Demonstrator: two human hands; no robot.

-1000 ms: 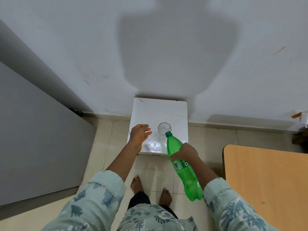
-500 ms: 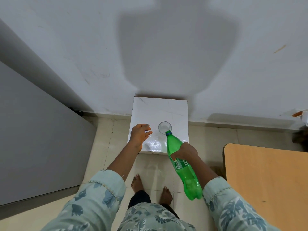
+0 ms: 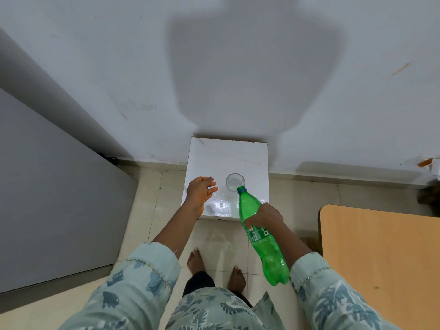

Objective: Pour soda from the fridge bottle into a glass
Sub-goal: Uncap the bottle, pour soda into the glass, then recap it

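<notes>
A person stands barefoot on a pale tiled floor (image 3: 142,210), looking down at a small white table (image 3: 228,158) set against a grey-white wall (image 3: 238,67). A clear glass (image 3: 234,181) stands upright on the table, a little right of its middle. The right hand (image 3: 264,216) has its fingers clamped around the middle of a green soda bottle (image 3: 259,236), just above the label. The bottle is tilted, its base low and toward the person, its neck raised and pointing forward, with the mouth and blue neck ring (image 3: 241,189) right at the near rim of the glass. Whether liquid is passing into the glass cannot be told; pale liquid sits in the lower part of the bottle. The left hand (image 3: 200,192) is held over the left part of the table, beside the glass and apart from it, with the fingers loosely spread and nothing visibly gripped; a small dark spot shows by its fingertips, too small to make out. Both forearms come out of light patterned sleeves. A grey panel (image 3: 54,198) rises at the left, and the corner of a wooden surface (image 3: 381,258) shows at the right.
</notes>
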